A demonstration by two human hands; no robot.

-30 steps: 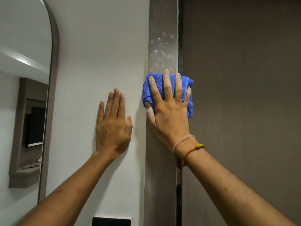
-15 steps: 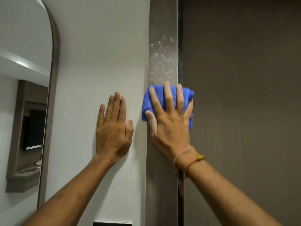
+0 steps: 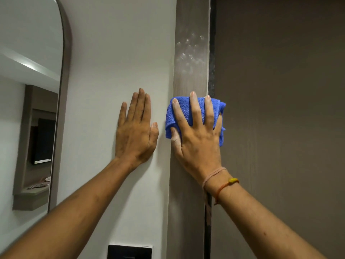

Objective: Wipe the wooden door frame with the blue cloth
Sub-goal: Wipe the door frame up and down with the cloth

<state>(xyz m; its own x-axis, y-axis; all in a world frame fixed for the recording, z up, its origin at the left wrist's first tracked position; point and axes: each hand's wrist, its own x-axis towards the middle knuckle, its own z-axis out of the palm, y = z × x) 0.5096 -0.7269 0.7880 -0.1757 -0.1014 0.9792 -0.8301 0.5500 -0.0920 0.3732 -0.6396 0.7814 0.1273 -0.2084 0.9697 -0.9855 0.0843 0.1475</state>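
Observation:
A grey-brown wooden door frame (image 3: 190, 75) runs vertically through the middle of the head view, with pale smudges and droplets on its upper part. My right hand (image 3: 196, 139) presses a folded blue cloth (image 3: 184, 111) flat against the frame, fingers spread over it. The cloth sticks out above and to both sides of the hand. My left hand (image 3: 136, 133) lies flat on the white wall just left of the frame, fingers together, holding nothing.
A brown door (image 3: 280, 118) fills the right side. An arched mirror (image 3: 29, 113) hangs on the white wall (image 3: 112, 53) at the left. A black switch plate (image 3: 130, 251) sits low on the wall beneath my left forearm.
My right hand has slid the blue cloth down the frame, uncovering more of the smudged upper part. My left hand has stayed flat on the wall.

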